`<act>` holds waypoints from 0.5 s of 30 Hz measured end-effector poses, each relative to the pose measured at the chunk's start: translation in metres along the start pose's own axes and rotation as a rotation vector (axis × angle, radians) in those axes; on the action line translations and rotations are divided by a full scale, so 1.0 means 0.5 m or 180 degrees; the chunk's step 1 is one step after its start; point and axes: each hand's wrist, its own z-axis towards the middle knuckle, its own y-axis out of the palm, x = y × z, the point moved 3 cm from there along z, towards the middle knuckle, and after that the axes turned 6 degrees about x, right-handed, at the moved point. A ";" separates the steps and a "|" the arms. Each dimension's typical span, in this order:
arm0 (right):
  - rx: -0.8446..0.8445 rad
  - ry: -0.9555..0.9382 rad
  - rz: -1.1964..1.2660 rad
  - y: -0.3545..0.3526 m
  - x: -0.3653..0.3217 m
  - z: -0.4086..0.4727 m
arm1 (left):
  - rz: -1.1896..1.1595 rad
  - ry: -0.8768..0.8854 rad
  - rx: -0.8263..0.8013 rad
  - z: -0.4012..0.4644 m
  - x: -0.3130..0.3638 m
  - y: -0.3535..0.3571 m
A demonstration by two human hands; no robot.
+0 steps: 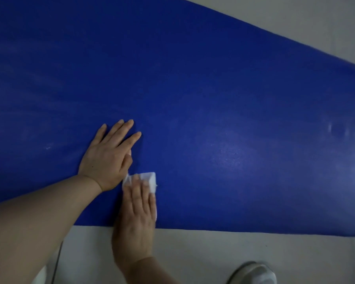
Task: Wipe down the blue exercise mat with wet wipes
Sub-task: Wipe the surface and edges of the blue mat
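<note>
The blue exercise mat (193, 89) lies flat on the floor and fills most of the view. My left hand (109, 156) rests flat on the mat with its fingers straight and spread. Just below and to the right of it, my right hand (137, 208) presses a folded white wet wipe (150, 178) onto the mat with straight fingers, close to the mat's near edge. Most of the wipe is hidden under my fingers. Faint pale streaks show on the mat at the left and right.
A light grey floor (213, 255) runs along the mat's near edge and also shows beyond its far edge at the top right. A grey-white shoe (254, 273) sits at the bottom right. A thin cord (56, 263) hangs at the bottom left.
</note>
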 end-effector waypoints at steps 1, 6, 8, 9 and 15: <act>-0.0162 -0.0167 -0.0061 -0.001 -0.001 0.001 | 0.0014 0.0010 -0.0005 0.000 0.000 0.001; -0.0005 0.0022 -0.0082 -0.051 0.127 0.010 | -0.0020 -0.0004 0.0030 -0.002 -0.002 0.001; 0.0309 0.0512 -0.0053 -0.074 0.199 0.006 | -0.0023 0.0014 0.0045 -0.002 -0.001 0.002; 0.0398 0.0771 0.0012 -0.082 0.226 0.001 | -0.0027 0.0019 0.0052 -0.002 -0.001 0.002; 0.0708 0.1136 -0.0044 -0.053 0.150 -0.001 | -0.0001 0.0008 0.0052 -0.001 -0.002 0.002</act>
